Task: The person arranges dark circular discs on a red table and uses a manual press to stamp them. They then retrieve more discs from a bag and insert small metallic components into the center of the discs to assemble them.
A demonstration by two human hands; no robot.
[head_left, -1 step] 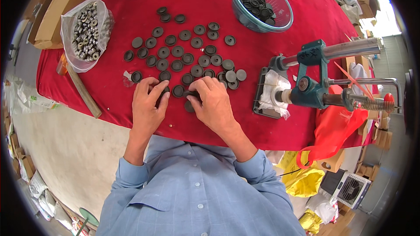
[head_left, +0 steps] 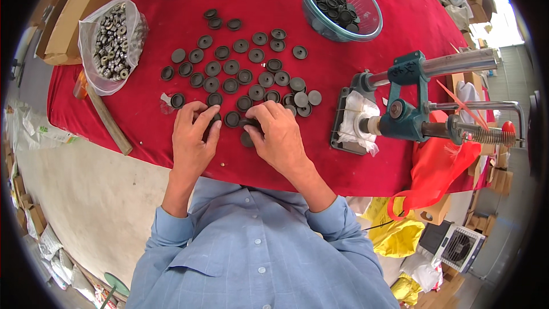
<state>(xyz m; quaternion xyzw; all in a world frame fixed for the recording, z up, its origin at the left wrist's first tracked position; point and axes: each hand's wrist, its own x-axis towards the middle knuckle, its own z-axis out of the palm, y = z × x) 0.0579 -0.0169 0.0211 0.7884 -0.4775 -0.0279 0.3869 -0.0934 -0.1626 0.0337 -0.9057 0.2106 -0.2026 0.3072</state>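
Several black round rubber-looking caps (head_left: 230, 67) with raised rims lie spread over a red tablecloth (head_left: 337, 174). My left hand (head_left: 195, 131) is at the near edge of this spread, its thumb and fingers closed on a dark cap (head_left: 215, 118) that they partly cover. To its right, my right hand (head_left: 279, 137) pinches another dark cap (head_left: 246, 122), mostly hidden by the fingers. One cap (head_left: 246, 139) lies just under the right thumb. Between the hands a further cap (head_left: 231, 119) rests on the cloth.
A hand press (head_left: 400, 103) with a spring and red knob stands at right. A clear bowl of black caps (head_left: 306, 8) sits at far right. A plastic bag of small metal parts (head_left: 117, 46), a wooden stick (head_left: 108, 117) and a cardboard box (head_left: 63, 40) are at left.
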